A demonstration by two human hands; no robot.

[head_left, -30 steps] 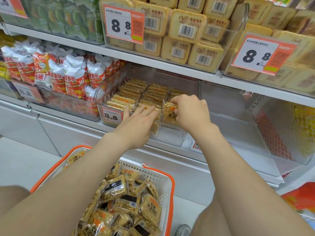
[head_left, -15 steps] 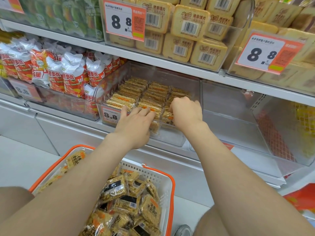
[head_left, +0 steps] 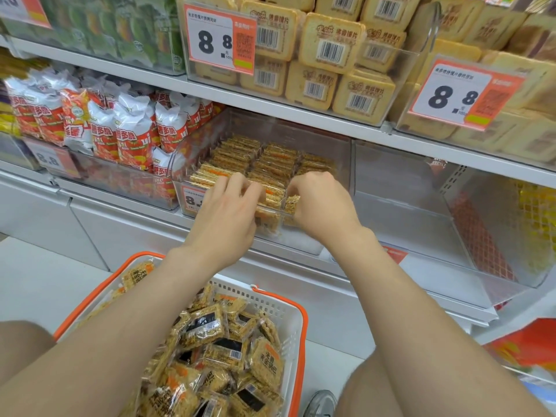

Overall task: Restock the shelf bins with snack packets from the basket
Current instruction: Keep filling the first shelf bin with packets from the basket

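A clear shelf bin (head_left: 301, 246) on the middle shelf holds rows of golden snack packets (head_left: 270, 162) standing on edge. My left hand (head_left: 228, 212) reaches over the bin's front wall, its fingers curled onto the tops of the front-row packets. Beside it, my right hand (head_left: 320, 203) grips a packet (head_left: 292, 203) at the front right of the bin, its fingertips hidden behind the hand. Below my forearms stands the white basket with an orange rim (head_left: 299, 329), heaped with the same snack packets (head_left: 216, 350).
To the right is a clear bin (head_left: 421, 224) with nothing in it. A bin of red-and-white bags (head_left: 126, 136) stands on the left. Yellow biscuit packs (head_left: 331, 49) and 8.8 price tags (head_left: 221, 40) fill the upper shelf. My shoe (head_left: 322, 401) is beside the basket.
My left hand's fingers, straight on the packets before, have curled onto the front row. My right hand has sunk lower into the bin's front right with its packet.
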